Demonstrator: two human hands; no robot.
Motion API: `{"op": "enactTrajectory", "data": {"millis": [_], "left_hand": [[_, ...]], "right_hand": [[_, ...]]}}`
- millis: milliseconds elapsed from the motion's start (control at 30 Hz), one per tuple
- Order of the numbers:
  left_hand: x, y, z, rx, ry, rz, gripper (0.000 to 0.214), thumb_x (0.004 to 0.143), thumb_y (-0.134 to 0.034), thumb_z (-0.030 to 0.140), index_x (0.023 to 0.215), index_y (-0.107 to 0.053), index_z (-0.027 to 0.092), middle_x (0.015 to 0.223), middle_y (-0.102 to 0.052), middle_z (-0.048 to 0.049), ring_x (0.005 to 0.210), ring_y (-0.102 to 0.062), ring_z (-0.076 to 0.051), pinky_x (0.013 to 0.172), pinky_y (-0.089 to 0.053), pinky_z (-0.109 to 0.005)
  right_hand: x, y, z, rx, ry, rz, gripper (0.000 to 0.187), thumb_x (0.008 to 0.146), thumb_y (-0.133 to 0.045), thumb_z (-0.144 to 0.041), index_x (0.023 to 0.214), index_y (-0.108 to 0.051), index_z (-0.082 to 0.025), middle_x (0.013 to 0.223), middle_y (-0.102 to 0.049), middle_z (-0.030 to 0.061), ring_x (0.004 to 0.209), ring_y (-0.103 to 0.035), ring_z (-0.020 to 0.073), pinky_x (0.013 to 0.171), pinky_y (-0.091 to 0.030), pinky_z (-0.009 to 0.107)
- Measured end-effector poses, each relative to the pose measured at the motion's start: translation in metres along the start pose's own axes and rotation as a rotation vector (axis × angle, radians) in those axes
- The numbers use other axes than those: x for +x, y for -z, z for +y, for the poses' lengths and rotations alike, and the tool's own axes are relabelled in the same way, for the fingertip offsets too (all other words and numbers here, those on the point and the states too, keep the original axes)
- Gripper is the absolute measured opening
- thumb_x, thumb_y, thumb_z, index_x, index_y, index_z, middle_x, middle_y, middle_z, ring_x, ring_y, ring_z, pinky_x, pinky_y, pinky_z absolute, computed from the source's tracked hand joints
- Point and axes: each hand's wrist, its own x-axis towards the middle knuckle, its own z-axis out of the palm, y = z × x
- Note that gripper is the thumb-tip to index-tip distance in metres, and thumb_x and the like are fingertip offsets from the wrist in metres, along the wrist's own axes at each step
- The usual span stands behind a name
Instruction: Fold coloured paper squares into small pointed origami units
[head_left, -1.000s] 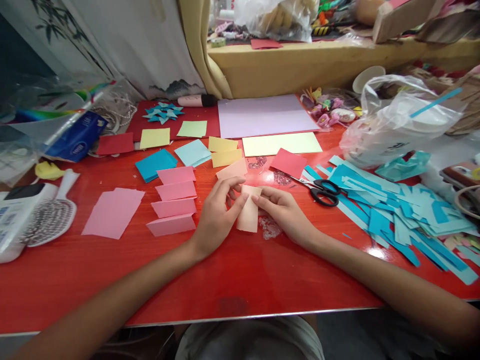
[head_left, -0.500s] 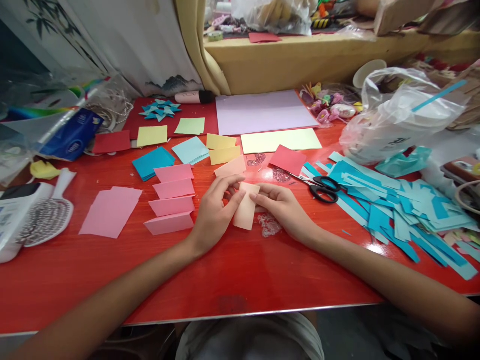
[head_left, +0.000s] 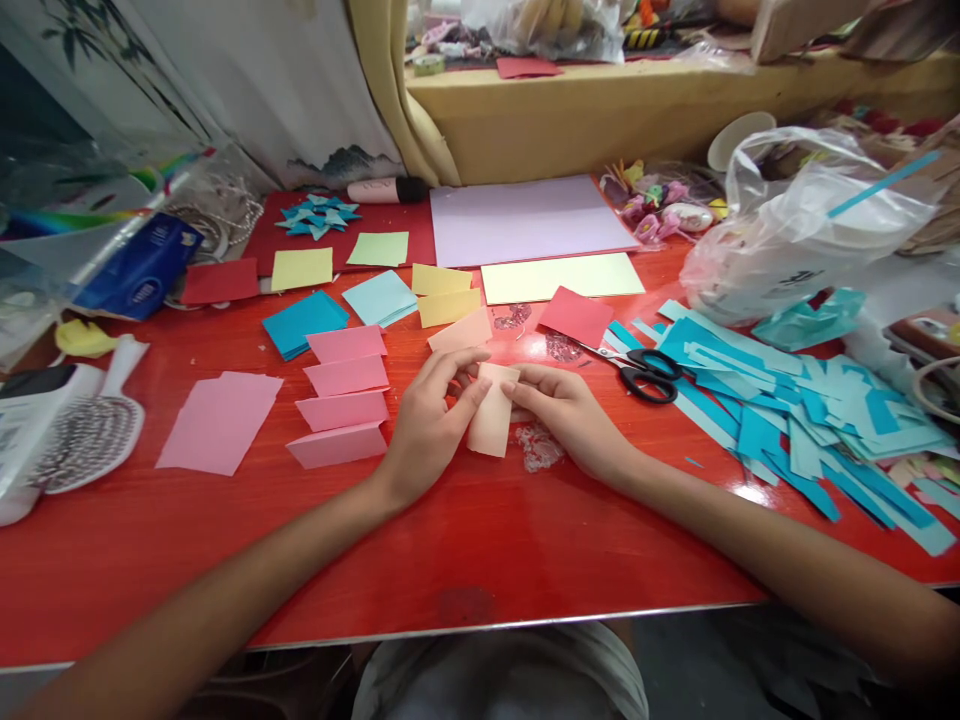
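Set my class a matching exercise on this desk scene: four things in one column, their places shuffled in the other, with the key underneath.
Things
1. cream paper
2. scissors
3. hairbrush
4. blue stars

Places
A. on a dark red sheet
B. toward the left end of the table
C. between the left hand and the right hand
D. black handles beside a heap of blue strips

Right pairs
1-C
2-D
3-B
4-A
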Motion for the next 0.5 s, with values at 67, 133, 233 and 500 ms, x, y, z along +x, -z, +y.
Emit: {"op": "enactTrajectory", "data": {"millis": [67, 133, 233, 500], "left_hand": [[-0.0001, -0.0002, -0.0004, -0.010, 0.005, -0.002, 0.023, 0.086, -0.049, 0.025, 0.107, -0.057, 0.023, 0.101, -0.056, -0.0027, 0.091, -0.053, -0.014, 0.081, -0.044, -0.026], [-0.0001, -0.0004, -0.0007, -0.017, 0.005, 0.002, 0.022, 0.086, -0.050, 0.025, 0.107, -0.058, 0.023, 0.101, -0.056, -0.0028, 0.090, -0.053, -0.014, 0.082, -0.044, -0.026], [-0.0001, -0.0005, -0.0010, -0.023, 0.003, 0.005, 0.022, 0.086, -0.050, 0.024, 0.106, -0.058, 0.023, 0.100, -0.056, -0.0027, 0.090, -0.052, -0.014, 0.082, -0.044, -0.027], [-0.0004, 0.0001, -0.0002, -0.015, 0.001, -0.009, 0.022, 0.085, -0.050, 0.023, 0.106, -0.058, 0.022, 0.099, -0.056, -0.0026, 0.090, -0.052, -0.014, 0.081, -0.044, -0.026]], "right_hand": [[0.0001, 0.0004, 0.0002, -0.009, -0.005, -0.002, 0.014, 0.076, -0.063, -0.032, 0.081, -0.067, -0.019, 0.077, -0.067, 0.0003, 0.071, -0.063, 0.0136, 0.074, -0.049, 0.028], [0.0003, 0.0008, 0.0006, -0.018, -0.007, -0.002, 0.015, 0.077, -0.062, -0.032, 0.085, -0.068, -0.020, 0.079, -0.067, 0.0009, 0.072, -0.064, 0.0140, 0.075, -0.050, 0.029], [0.0006, 0.0010, 0.0009, -0.027, 0.000, -0.010, 0.015, 0.079, -0.060, -0.030, 0.086, -0.068, -0.020, 0.079, -0.067, 0.0008, 0.072, -0.064, 0.0137, 0.074, -0.050, 0.028], [0.0003, -0.0001, -0.0007, -0.044, -0.005, 0.005, 0.013, 0.079, -0.059, -0.027, 0.083, -0.068, -0.021, 0.079, -0.068, 0.0003, 0.073, -0.064, 0.0139, 0.077, -0.049, 0.029]]}}
